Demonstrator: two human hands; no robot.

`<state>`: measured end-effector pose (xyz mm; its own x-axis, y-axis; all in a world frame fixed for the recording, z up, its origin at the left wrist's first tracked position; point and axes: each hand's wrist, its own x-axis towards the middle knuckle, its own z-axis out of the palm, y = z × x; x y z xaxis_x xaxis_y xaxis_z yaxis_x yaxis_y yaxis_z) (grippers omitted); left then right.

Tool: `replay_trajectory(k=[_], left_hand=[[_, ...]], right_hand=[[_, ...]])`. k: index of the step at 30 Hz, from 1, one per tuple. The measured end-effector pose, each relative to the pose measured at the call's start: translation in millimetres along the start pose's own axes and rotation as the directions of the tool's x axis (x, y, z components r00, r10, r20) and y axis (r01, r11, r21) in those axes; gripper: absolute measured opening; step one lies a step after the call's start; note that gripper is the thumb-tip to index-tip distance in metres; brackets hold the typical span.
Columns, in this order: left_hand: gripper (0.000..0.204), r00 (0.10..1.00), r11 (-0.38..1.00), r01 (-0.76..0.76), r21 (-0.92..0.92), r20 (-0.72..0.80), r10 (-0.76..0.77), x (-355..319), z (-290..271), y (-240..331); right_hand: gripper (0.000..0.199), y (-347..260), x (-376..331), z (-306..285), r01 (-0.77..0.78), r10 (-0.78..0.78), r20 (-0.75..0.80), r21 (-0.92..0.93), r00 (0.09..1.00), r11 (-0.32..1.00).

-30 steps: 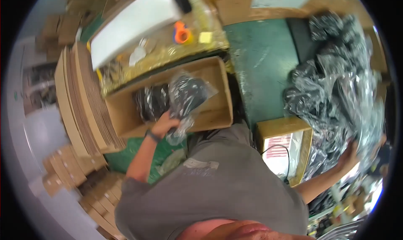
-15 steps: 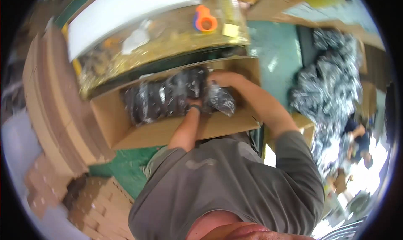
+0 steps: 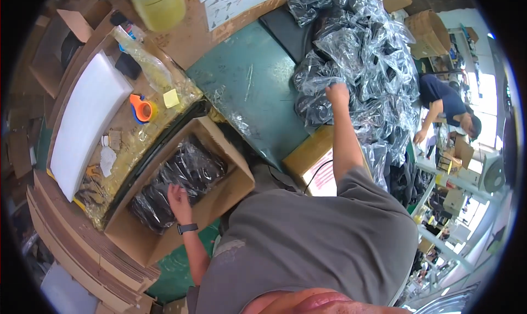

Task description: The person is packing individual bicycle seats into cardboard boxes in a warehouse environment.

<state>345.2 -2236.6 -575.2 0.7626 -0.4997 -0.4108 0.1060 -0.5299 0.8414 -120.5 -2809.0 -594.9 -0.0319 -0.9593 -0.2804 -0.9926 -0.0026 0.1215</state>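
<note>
An open cardboard box [image 3: 230,190] holds a row of dark items in clear plastic bags [image 3: 192,163]. My left hand [image 3: 179,203], with a dark band on the wrist, is over the near side of that row. Its fingers are loosely apart and hold nothing. To the right, a large heap of dark items in clear plastic bags [image 3: 368,56] lies on and beside a green tabletop [image 3: 258,78]. My right hand [image 3: 338,96] is at the heap's near left part, its fingers closed on the plastic of a bag. The item inside that bag cannot be made out.
Left of the box, a workbench [image 3: 156,130] bears a white foam sheet [image 3: 93,121], an orange tape dispenser [image 3: 144,110] and scissors. Flat cardboard [image 3: 82,242] stands stacked nearby. A yellowish bucket [image 3: 159,6] is at the back. Another person [image 3: 447,102] works far right.
My view has turned right. My right hand has left the box and moved to the bagged heap. My left hand has stayed at the box, now over the bagged row.
</note>
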Motion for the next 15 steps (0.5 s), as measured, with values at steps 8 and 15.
replay_trajectory(k=[8, 15], left_hand=[[0.030, 0.984, 0.985, -0.173, -0.015, 0.052, 0.173, -59, 165, 135], [0.037, 0.951, 0.971, -0.215, 0.103, 0.249, 0.184, -89, 125, 110]], right_hand=[[0.070, -68, -9, 29, 0.261, -0.146, -0.291, 0.410, 0.945, 0.874], [0.044, -172, -231, -168, 0.515, -0.588, -0.581, 0.803, 0.563, -0.300]])
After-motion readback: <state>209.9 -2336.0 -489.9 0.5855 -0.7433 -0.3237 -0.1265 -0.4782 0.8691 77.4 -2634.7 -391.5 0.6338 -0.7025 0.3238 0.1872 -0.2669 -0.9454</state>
